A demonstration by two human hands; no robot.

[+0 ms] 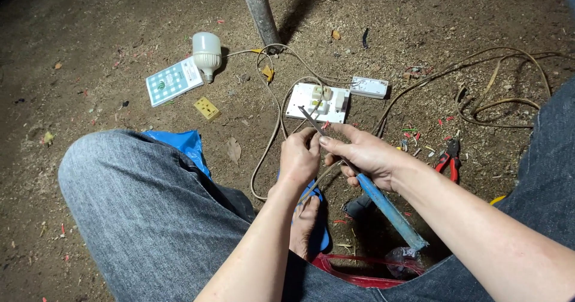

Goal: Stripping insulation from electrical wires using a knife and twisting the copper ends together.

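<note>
Grey-denim knees fill the bottom of the view, with two bare forearms reaching forward between them over packed dirt. The right hand (365, 155) is closed around a long screwdriver (383, 203) with a blue handle, its thin metal shaft angled up towards a white socket plate (317, 102) lying face-up on the ground. The left hand (299, 157) is curled shut, pinching a tan wire (272, 128) beside the shaft; the exact point where tip meets wire is hidden behind the fingers. That wire loops away to the plate and past a grey pole (259, 8) standing at the top edge. Open ground lies left of the hands, broken only by a white bulb (206, 53), a checked green-and-white box (173, 82) and a small yellow socket (206, 108). To the right, red-handled pliers (450, 158) rest among scattered wire clippings, near more coiled tan cable and a second small white plate (369, 87). A bare foot in a blue sandal (311, 218) sits under the wrists. Blue plastic shows beside the left knee. Darkness swallows the upper left corner.
</note>
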